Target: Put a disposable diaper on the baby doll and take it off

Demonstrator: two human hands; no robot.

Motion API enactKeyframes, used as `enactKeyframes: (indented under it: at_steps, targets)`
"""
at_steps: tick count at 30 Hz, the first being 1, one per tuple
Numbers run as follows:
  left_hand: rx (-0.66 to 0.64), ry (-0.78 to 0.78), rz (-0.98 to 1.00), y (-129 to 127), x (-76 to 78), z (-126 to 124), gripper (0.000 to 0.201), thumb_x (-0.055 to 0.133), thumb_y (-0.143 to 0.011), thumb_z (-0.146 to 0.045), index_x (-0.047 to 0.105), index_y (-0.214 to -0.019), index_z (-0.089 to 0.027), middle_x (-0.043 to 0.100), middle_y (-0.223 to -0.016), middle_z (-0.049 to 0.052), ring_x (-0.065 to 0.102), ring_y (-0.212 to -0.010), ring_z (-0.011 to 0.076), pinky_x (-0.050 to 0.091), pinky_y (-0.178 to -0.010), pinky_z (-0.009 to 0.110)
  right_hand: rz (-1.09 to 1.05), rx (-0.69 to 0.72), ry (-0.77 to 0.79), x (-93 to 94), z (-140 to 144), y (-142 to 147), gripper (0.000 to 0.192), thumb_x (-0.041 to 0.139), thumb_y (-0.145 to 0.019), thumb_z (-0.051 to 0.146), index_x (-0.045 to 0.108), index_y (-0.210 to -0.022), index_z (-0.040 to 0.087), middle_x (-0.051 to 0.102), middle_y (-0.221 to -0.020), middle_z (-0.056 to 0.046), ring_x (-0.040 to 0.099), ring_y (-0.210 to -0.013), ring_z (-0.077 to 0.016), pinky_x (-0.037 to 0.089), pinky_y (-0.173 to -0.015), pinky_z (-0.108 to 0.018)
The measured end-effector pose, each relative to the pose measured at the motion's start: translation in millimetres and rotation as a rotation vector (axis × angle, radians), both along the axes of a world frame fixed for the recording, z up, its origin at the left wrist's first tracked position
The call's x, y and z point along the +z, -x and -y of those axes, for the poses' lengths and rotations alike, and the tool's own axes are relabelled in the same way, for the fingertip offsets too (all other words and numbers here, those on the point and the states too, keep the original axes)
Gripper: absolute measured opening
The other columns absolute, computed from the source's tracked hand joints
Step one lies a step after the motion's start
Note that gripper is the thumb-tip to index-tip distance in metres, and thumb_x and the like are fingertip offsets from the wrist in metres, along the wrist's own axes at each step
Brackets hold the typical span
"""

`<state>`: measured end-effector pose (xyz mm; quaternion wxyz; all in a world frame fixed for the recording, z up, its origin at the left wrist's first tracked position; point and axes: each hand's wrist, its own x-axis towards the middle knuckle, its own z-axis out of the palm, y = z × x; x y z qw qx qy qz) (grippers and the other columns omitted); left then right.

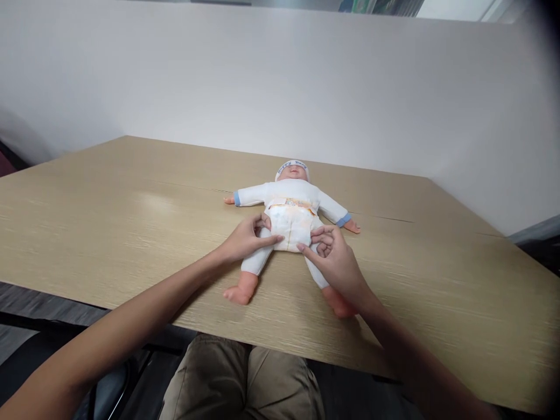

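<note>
Your left hand and right hand pinch opposite edges of the white diaper on a doll lying face-up on the surface

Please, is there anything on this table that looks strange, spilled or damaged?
One mild oddity: the diaper lies over the white clothing of the doll, not under it. I see no spill or obvious damage on the table.

You were in what looked like an office, though its exact use was unclear. A wide wood-look table stood before you against a plain, pale partition, with a dark chair beside you, grey plank flooring below and blurred, colourful items beyond the partition's top.
</note>
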<state>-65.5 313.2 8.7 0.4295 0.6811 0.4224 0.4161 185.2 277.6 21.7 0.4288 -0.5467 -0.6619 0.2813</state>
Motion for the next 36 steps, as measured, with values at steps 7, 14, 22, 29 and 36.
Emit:
enactKeyframes:
  at_steps: [7,14,22,29,36]
  targets:
    - [0.08,0.078,0.04,2,-0.9,9,0.054,0.093,-0.079,-0.045,0.062,-0.115,-0.019,0.073,-0.1,0.004,0.066,-0.09,0.02,0.05,-0.081,0.033,0.158,-0.038,-0.012,5.3,9,-11,0.041,0.08,-0.089,0.06,0.067,-0.104,0.023,0.082,-0.101,-0.007,0.058,-0.064,-0.0178,0.045,-0.066,-0.035]
    - [-0.05,0.023,-0.215,0,11.9,5,0.039,0.081,-0.09,-0.053,0.079,-0.103,-0.016,0.078,-0.099,0.005,0.063,-0.085,0.0203,0.044,-0.075,0.032,0.334,0.022,-0.017,16.5,2,0,0.035,0.071,-0.095,0.056,0.081,-0.099,0.023,0.083,-0.091,-0.006,0.063,-0.065,-0.0207,0.044,-0.066,-0.035]
    - [-0.13,0.239,0.027,3,7.8,-2,0.044,0.084,-0.088,-0.053,0.082,-0.115,-0.018,0.081,-0.115,0.009,0.071,-0.097,0.0249,0.052,-0.081,0.035,0.341,0.012,0.044,15.5,4,-9,0.043,0.073,-0.092,0.065,0.083,-0.101,0.023,0.074,-0.073,-0.002,0.055,-0.057,-0.0186,0.037,-0.059,-0.034]
    - [-0.148,0.151,-0.152,7,14.0,-5,0.043,0.08,-0.089,-0.061,0.079,-0.099,-0.018,0.073,-0.087,0.004,0.059,-0.076,0.0187,0.043,-0.067,0.032,0.465,0.088,-0.071,22.0,-1,-5,0.041,0.07,-0.096,0.062,0.077,-0.083,0.024,0.064,-0.062,0.0,0.052,-0.057,-0.0184,0.033,-0.06,-0.034]
    - [-0.157,0.063,-0.094,4,4.8,-4,0.039,0.078,-0.094,-0.053,0.08,-0.114,-0.02,0.08,-0.119,0.01,0.07,-0.107,0.0286,0.056,-0.098,0.045,0.337,0.044,-0.008,12.9,-7,-12,0.039,0.078,-0.093,0.064,0.078,-0.091,0.025,0.075,-0.072,0.0,0.059,-0.057,-0.0182,0.04,-0.056,-0.033]
